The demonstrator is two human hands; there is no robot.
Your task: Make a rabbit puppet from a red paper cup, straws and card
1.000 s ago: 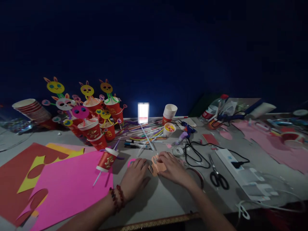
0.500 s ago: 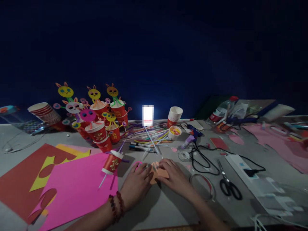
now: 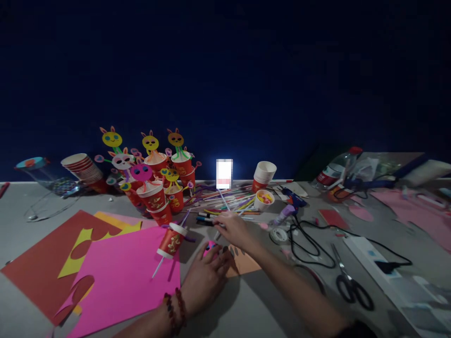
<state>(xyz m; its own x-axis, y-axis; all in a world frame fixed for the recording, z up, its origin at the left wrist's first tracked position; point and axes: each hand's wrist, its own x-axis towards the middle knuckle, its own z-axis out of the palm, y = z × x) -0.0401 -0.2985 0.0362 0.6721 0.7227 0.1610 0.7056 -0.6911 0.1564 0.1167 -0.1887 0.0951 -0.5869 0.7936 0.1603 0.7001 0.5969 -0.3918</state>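
Note:
My left hand (image 3: 207,267) lies on the table with its fingers stretched out, resting against a small pink paper face (image 3: 210,248) with dark eye marks. Under and beside those fingertips is a piece of orange paper (image 3: 244,265), with small dark ovals near its upper edge. My right hand (image 3: 232,228) reaches over the paper to the markers (image 3: 205,218); its fingers are bent together, and what they pinch is hidden. Just below that hand lies a short pale stick (image 3: 217,234). To the left, a red paper cup (image 3: 172,241) lies tipped, with a white straw through it.
Pink paper (image 3: 130,277) covers the left side, near several cup figures with rabbit faces (image 3: 142,172). Behind the hands lie pipe cleaners and straws (image 3: 243,199). On the right are a glue gun (image 3: 295,199), tape (image 3: 279,234), scissors (image 3: 347,277) and a power strip (image 3: 377,270).
My right hand has left the orange paper and moved up and left to the markers. The left hand stays beside the pink face. The whole view has shifted slightly.

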